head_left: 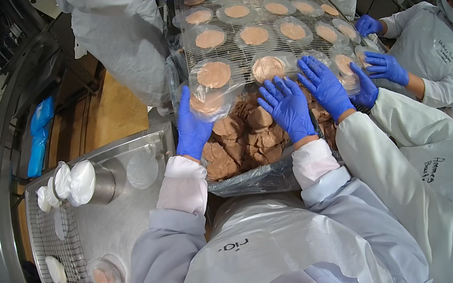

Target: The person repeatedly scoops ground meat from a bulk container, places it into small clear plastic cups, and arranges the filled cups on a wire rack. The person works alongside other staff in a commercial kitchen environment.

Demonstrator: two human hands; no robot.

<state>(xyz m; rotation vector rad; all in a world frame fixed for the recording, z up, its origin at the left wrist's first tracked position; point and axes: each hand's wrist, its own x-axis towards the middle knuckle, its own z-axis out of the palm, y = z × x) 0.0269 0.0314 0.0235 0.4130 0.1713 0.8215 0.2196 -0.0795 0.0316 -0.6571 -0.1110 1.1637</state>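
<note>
My left hand [195, 128] in a blue glove supports a flat ground-meat patty [207, 105] with clear round film at the left of the conveyor's near end. Just beyond it lies another patty [214, 74] on clear film. My right hand [291, 108], also gloved in blue, has its fingers spread. Its fingertips are at the lower edge of a film-covered patty [268, 67] on the wire-mesh conveyor [234, 52]; contact is hard to tell. Below both hands, a plastic-lined bin [255, 181] contains brown ground meat [244, 140] in clumps.
A steel table [102, 234] on my left bears a metal cylinder [103, 182] with white discs, a wire rack [59, 246] and a round patty [104, 276] in film. A co-worker's gloved hands [328, 88] work close by my right. Other co-workers line both conveyor sides.
</note>
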